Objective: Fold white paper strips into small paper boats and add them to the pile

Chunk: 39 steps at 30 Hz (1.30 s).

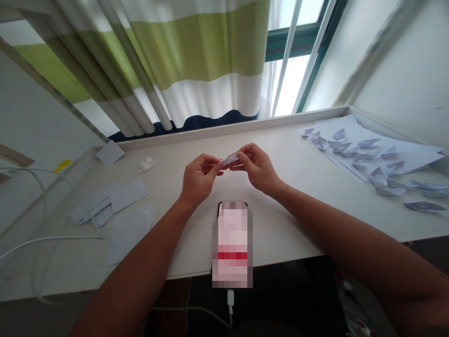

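Observation:
Between my two hands, above the middle of the desk, is a small piece of folded white paper [230, 160]. My left hand [200, 176] pinches its left end with thumb and fingers. On the other side, my right hand [257, 168] grips the right end the same way. The fingers cover parts of the paper, so its full shape is hidden. Just below the hands, a phone [232, 229] with a blurred-out screen lies at the desk's front edge.
Several folded paper boats [380, 177] lie at the right, some on white sheets [410, 140]. Loose paper pieces [129, 194] and a crumpled scrap [146, 164] are on the left. Pale cables [52, 241] loop at far left; a charging plug [230, 298] meets the phone. A curtain [196, 51] hangs behind.

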Each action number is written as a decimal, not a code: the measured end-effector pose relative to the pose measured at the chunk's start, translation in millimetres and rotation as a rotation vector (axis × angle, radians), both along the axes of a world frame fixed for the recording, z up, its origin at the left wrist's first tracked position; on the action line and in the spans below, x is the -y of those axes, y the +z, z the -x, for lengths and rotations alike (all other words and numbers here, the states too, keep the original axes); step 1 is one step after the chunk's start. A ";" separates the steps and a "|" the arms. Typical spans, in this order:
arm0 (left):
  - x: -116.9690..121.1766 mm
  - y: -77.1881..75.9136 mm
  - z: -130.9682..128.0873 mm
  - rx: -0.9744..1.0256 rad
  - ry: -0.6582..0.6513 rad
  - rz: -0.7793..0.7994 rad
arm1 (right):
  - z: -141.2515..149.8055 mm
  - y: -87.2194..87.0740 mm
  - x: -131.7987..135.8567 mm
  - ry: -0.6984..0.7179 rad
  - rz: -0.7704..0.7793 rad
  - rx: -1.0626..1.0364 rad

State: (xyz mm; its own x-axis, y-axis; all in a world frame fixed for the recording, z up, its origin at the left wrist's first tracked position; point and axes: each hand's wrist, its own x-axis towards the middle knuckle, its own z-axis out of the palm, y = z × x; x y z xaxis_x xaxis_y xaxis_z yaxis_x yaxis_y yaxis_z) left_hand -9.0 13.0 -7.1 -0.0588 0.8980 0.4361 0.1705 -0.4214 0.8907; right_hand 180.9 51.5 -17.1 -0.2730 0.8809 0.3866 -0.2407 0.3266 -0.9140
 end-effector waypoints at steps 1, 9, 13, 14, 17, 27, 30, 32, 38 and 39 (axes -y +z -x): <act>-0.5 -0.7 0.1 -0.011 0.021 -0.017 | -0.4 0.3 0.1 0.013 -0.010 0.001; 3.7 0.3 -0.2 -0.091 0.030 -0.126 | -4.1 4.1 1.2 0.066 -0.135 0.054; 4.7 1.7 -3.1 -0.036 -0.030 -0.098 | -5.6 4.0 0.1 -0.009 -0.145 0.040; 4.5 2.2 -3.9 -0.005 -0.045 -0.084 | -5.6 4.2 0.1 -0.024 -0.150 0.032; 3.4 3.6 -6.5 0.108 -0.078 -0.043 | -4.5 5.5 1.3 -0.049 -0.158 0.015; 5.5 8.3 -5.4 0.074 -0.156 0.138 | 0.9 4.3 5.3 -0.035 -0.135 -0.020; 5.4 10.9 -0.9 0.043 -0.124 0.112 | 0.5 5.7 4.2 -0.007 -0.069 -0.022; 5.1 11.7 1.3 0.044 -0.076 0.072 | -2.4 8.7 3.1 -0.003 -0.041 -0.003; 7.3 12.5 -4.3 -0.066 0.016 -0.028 | -12.2 24.5 7.3 0.173 0.165 0.094; 8.1 14.3 -7.1 -0.093 0.009 -0.037 | -12.5 27.9 8.3 0.170 0.178 0.069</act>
